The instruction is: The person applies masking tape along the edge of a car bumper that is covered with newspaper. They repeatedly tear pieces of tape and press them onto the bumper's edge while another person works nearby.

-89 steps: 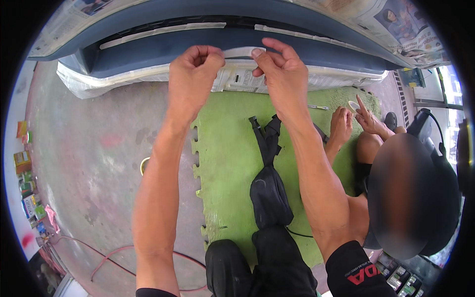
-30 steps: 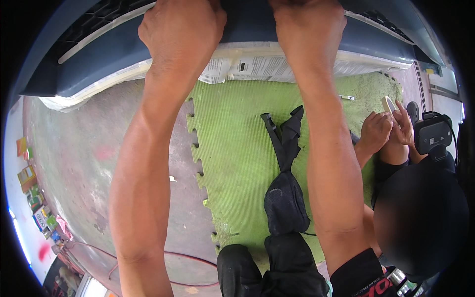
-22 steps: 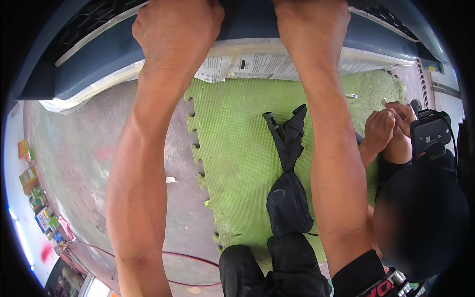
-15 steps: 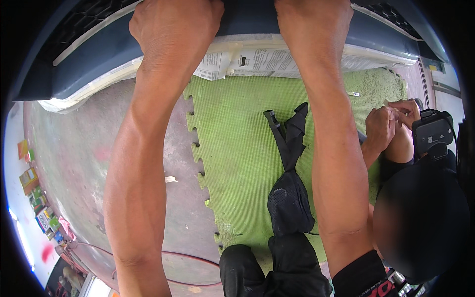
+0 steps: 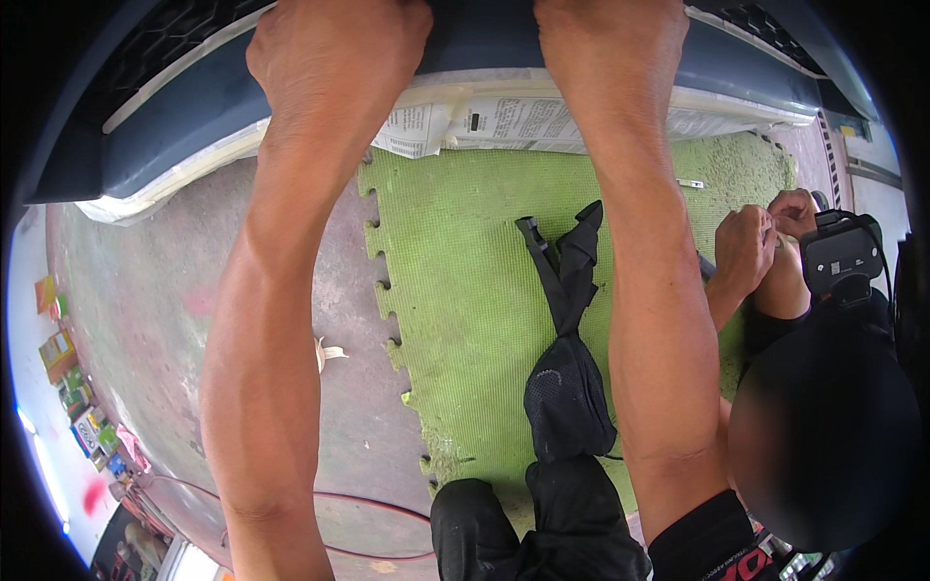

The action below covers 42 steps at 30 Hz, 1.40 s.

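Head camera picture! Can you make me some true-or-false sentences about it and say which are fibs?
1. The left hand and right hand are both at the top edge. True.
2. Those hands wear gloves. False: they are bare.
3. The mat has a puzzle-piece edge on its left. True.
4. That mat is pink. False: it is green.
5. A red hose lies on the floor. True.
6. Nobody else shows. False: another person's hand is at the right.
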{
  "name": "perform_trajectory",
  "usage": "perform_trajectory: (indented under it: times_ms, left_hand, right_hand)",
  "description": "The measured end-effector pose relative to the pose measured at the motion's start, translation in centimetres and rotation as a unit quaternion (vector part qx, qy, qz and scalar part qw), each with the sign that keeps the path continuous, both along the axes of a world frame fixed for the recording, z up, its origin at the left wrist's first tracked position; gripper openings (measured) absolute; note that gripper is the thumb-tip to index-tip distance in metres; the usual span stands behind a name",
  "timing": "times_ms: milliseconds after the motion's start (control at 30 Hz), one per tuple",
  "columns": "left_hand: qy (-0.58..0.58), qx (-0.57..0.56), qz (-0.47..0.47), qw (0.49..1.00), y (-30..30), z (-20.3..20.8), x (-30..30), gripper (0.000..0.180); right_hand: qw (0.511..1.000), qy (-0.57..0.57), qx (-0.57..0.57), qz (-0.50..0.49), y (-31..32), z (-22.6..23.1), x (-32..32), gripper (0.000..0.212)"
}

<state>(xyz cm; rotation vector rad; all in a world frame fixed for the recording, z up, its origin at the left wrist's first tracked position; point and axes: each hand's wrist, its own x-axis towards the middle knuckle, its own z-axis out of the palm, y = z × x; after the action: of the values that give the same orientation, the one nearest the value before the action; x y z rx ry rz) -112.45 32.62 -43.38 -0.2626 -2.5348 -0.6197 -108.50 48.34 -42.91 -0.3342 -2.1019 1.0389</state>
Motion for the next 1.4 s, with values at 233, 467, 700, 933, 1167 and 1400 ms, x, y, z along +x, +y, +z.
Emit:
perform_trajectory:
  times_ms: [233,467,700,933,1167,1400]
  left_hand:
    - [0.037,-0.019,-0.01,0.999,-0.6,-0.8,-0.5,0.022]
    - [0.024,0.0,-0.012,1.0,-0.1,-0.4,-0.4,0.02]
    - [0.031,0.006,-0.014,0.999,-0.3,-0.7,-0.4,0.018]
    - [-0.007,0.032,-0.003,0.999,0.6,0.9,0.5,0.021]
    - [-0.011,0.059,-0.031,0.998,-0.6,0.4,0.1,0.022]
    - [-0.1,0.078,-0.129,0.983,-4.6,2.3,-0.3,0.022]
  right_hand:
    - [1.0,-0.006,0.001,-0.002,-0.1,0.0,0.0,0.012]
    - [1.0,-0.022,0.005,-0.019,-0.4,0.3,0.1,0.013]
    - [0.999,-0.01,0.025,-0.017,-0.6,0.7,0.9,0.014]
    - [0.995,0.067,0.065,-0.032,0.9,-0.8,-0.5,0.01]
    - [0.992,-0.073,-0.098,-0.037,-0.2,-1.4,10.0,0.015]
    - [0.939,-0.296,-0.097,0.148,-7.3,-14.0,25.8,0.017]
